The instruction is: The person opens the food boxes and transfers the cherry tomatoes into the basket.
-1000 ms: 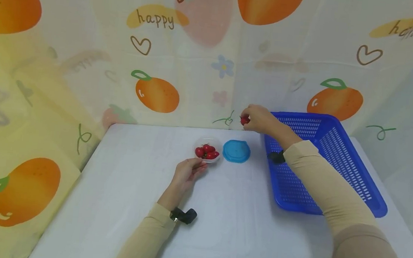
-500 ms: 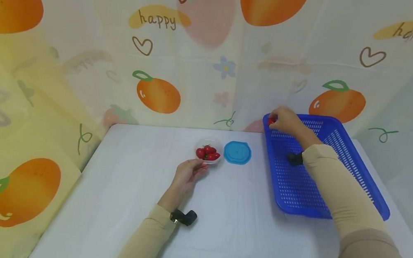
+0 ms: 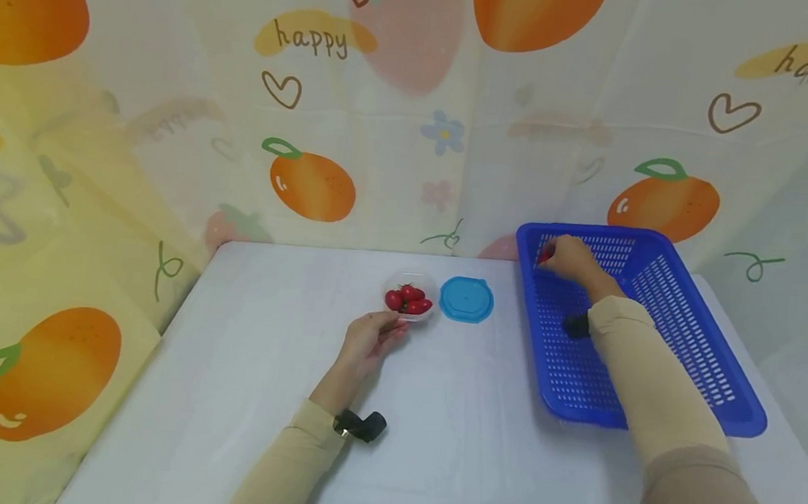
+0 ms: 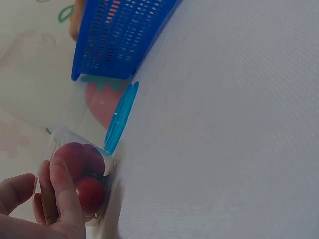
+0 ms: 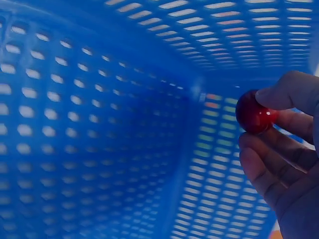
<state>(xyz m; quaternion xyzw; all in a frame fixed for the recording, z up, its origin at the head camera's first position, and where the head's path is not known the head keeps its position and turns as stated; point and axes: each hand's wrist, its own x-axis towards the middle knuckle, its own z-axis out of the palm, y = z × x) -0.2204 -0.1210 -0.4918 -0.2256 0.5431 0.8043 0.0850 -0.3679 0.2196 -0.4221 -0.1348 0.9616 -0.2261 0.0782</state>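
My right hand (image 3: 573, 260) is inside the blue basket (image 3: 538, 338), near its back left corner. Its thumb and fingers pinch a small, shiny red cherry tomato (image 5: 254, 113), which the right wrist view shows held off the mesh. The left hand (image 3: 364, 344) holds the near side of a small clear plastic container (image 3: 411, 274), thumb by the rim and fingers along the wall. Inside that container lie several red cherry tomatoes (image 3: 413, 307), some with green stems. Most of the basket's floor is hidden by the right arm in the head view.
A light-blue lid (image 3: 467, 299) lies flat on the white table (image 3: 279, 337) between container and basket. A cloth backdrop (image 3: 383, 161) printed with fruit rises behind the table's back edge. The basket stands at the table's right side.
The right hand has carried its cherry tomato rightward from behind the lid, over the basket's rim and down into the basket. My left hand has stayed at the container.
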